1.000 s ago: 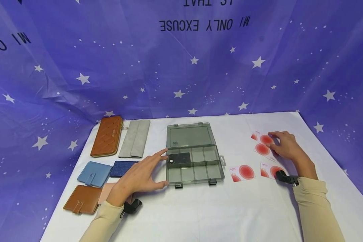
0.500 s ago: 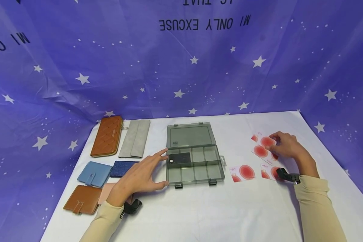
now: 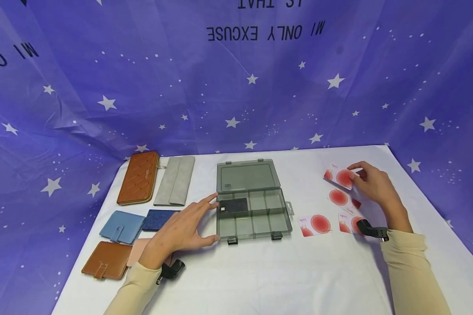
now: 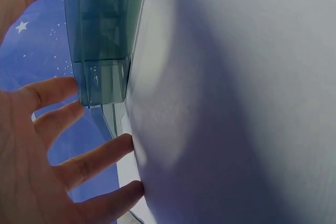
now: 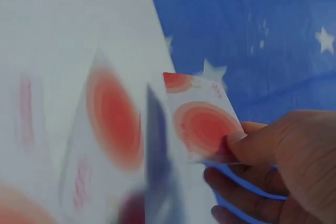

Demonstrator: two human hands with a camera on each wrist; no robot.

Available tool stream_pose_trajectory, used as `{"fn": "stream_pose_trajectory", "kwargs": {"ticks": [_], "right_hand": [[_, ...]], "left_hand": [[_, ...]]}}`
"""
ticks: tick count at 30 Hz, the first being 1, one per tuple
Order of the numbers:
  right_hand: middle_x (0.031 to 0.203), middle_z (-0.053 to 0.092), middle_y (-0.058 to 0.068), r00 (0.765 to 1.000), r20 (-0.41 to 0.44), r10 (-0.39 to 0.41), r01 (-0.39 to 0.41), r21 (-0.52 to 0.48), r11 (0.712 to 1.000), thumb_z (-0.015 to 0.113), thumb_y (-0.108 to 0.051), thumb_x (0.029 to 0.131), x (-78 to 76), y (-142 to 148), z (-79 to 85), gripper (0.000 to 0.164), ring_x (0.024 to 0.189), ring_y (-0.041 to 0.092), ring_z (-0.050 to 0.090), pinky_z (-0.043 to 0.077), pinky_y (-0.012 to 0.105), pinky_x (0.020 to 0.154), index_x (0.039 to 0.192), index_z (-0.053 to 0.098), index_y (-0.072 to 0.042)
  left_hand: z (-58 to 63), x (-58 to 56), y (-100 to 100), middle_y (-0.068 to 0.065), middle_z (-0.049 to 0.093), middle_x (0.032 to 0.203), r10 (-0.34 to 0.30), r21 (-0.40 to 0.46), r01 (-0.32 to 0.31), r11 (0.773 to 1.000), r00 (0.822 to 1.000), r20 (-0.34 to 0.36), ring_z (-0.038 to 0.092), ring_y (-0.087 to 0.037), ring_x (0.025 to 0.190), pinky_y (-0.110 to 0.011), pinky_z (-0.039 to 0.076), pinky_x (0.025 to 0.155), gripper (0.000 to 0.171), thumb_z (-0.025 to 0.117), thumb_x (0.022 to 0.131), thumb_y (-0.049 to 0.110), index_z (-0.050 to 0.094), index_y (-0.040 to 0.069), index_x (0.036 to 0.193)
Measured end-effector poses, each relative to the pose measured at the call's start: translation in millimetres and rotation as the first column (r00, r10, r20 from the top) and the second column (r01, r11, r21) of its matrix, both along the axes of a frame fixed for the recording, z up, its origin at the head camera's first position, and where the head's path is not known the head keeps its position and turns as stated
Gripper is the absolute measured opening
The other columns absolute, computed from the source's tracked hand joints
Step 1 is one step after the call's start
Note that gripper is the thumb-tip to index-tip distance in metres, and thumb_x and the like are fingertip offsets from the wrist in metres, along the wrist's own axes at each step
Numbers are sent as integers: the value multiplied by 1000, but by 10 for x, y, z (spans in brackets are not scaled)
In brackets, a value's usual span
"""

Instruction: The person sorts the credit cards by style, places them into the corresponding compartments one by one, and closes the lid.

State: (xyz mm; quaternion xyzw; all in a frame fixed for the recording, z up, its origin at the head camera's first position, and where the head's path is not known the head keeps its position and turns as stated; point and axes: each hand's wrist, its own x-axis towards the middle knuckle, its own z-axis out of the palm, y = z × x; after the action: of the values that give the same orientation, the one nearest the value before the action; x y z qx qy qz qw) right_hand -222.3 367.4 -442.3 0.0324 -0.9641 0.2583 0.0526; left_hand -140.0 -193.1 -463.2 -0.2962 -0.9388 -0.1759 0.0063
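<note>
The right hand (image 3: 374, 186) pinches a red-and-white card (image 3: 340, 176), raised and tilted above a second card (image 3: 338, 197). Nearer the person lie a third card (image 3: 315, 225) and a fourth card (image 3: 346, 223), partly covered by the wrist camera (image 3: 372, 230). The left hand (image 3: 181, 229), fingers spread wide, touches the left side of a lidded compartment box (image 3: 272, 224) holding a black card (image 3: 235, 204). Left of it lie a brown zip wallet (image 3: 137, 178), grey long wallet (image 3: 175, 181), light-blue snap wallet (image 3: 123, 225) and brown strap wallet (image 3: 109, 258); hand and wrist partly hide a denim wallet (image 3: 157, 219) and pink wallet (image 3: 137, 251).
</note>
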Motion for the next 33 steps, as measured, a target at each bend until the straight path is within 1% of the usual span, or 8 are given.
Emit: {"fn": "stream_pose_trajectory", "kwargs": {"ticks": [4,10,13,18,21,23,27,33], "right_hand": [[115,74,30,998,-70,12,-17,-77,997,68,-20,106,78,-347,119,30,107,50,70,54,65,90,131,67,-3],[104,79,17,981,-154,116,-142,-175,974,74,-13,102,224,-959,241,22,105,44,77,58,60,92,124,74,-7],[100,80,10,972,-153,177,-212,-254,944,76,-14,102,317,-1282,244,21,102,38,79,61,53,90,122,76,-10],[105,80,5,949,-73,307,-310,-389,867,77,-15,102,491,-1796,172,19,97,27,79,63,42,88,120,78,-14],[104,79,1,925,-46,378,-366,-381,849,78,-12,100,582,-2027,102,19,94,19,78,63,40,87,119,78,-16],[101,79,-3,913,-46,406,-395,-354,848,78,-12,100,627,-2139,57,19,91,14,76,63,38,86,118,78,-17],[94,77,-9,893,-70,445,-444,-299,845,80,-11,99,685,-2290,-43,18,82,6,71,60,31,78,115,78,-19],[88,75,-13,872,-80,483,-486,-262,834,81,-13,98,775,-2434,-193,14,77,-1,67,57,27,73,108,75,-19]], "left_hand": [[0,13,-12,7,32,176,7,-2,-7,1000,1000,-9,61,-27,135,-44,58,76,91,77,87,66,53,18,160],[3,9,-5,7,33,176,8,4,-8,1000,1000,-7,61,-27,135,-42,58,74,91,77,86,66,53,20,160],[-5,-2,-2,7,32,176,0,10,0,1000,1000,1,61,-26,134,-41,57,74,91,76,87,67,52,20,161],[6,0,-14,9,33,175,10,12,-11,1000,1000,13,60,-27,137,-47,59,83,92,78,86,67,51,22,162],[12,-8,-15,9,36,174,16,16,-17,1000,1000,11,61,-27,136,-47,59,84,95,79,85,66,49,21,163],[15,-17,-12,9,41,171,20,23,-20,1000,1000,7,62,-27,134,-46,59,82,98,79,85,65,45,21,165],[26,-22,-11,10,51,164,29,28,-30,999,1000,11,63,-25,133,-46,59,81,105,80,84,65,37,22,169],[16,-12,-29,14,56,158,25,25,-26,999,999,33,62,-24,135,-49,59,86,109,79,84,68,31,24,172]]}}
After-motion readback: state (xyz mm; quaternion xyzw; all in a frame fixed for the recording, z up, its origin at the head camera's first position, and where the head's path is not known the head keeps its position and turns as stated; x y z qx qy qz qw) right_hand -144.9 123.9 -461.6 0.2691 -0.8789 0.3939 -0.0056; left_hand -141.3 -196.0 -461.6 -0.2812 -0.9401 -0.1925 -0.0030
